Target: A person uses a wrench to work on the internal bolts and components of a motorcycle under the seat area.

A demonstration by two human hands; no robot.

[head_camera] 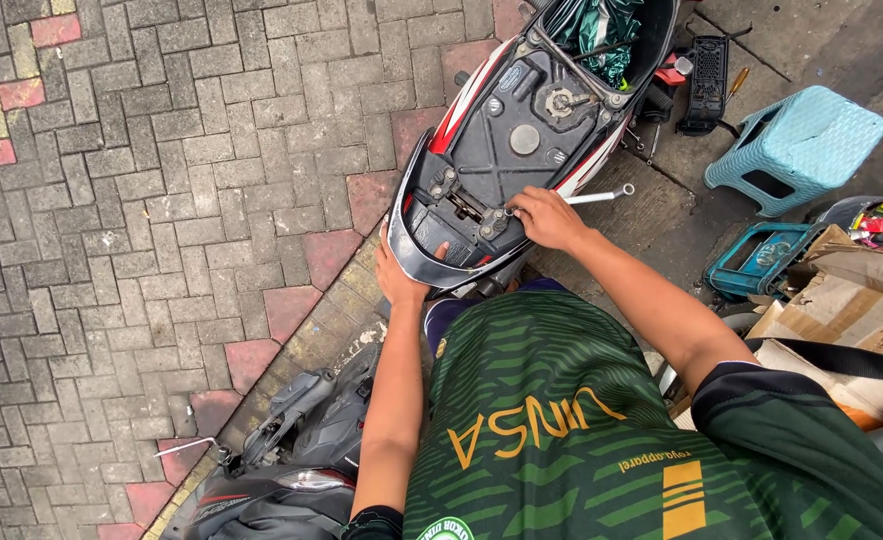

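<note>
While I watched through the head camera, the scooter (522, 130) stood with its seat off, its tail pointing toward me and its nose running out of view at 12 o'clock. To its 9 o'clock lay open brick paving (162, 180), the widest free ground in view. At 3 o'clock the room was tighter: a blue stool (797, 145), a teal case (757, 262) and cardboard boxes (852, 300) crowded the concrete, with a black tray (707, 85) near the scooter's flank. A second scooter (292, 440) lay close at 7 o'clock, just beside my left arm.

My right hand (547, 217) was clenched around a wrench (597, 195). Its shaft ran out from the fingers toward 2 o'clock, ending in a ring just past the scooter's edge, while the working end sat at the fingertips, on a fitting at the rear of the black tray under the seat. My left hand (402, 275) gripped the tail panel (442, 250) at 6 o'clock of the scooter, thumb over the rim and the other fingers hidden beneath it.

The wrench's working end was covered by my fingers, so I could not tell what it sat on. The green shirt (562, 420) hid the ground below the tail, and the boxes were cut off at the right edge. Small tools beside the black tray were too small to make out.
</note>
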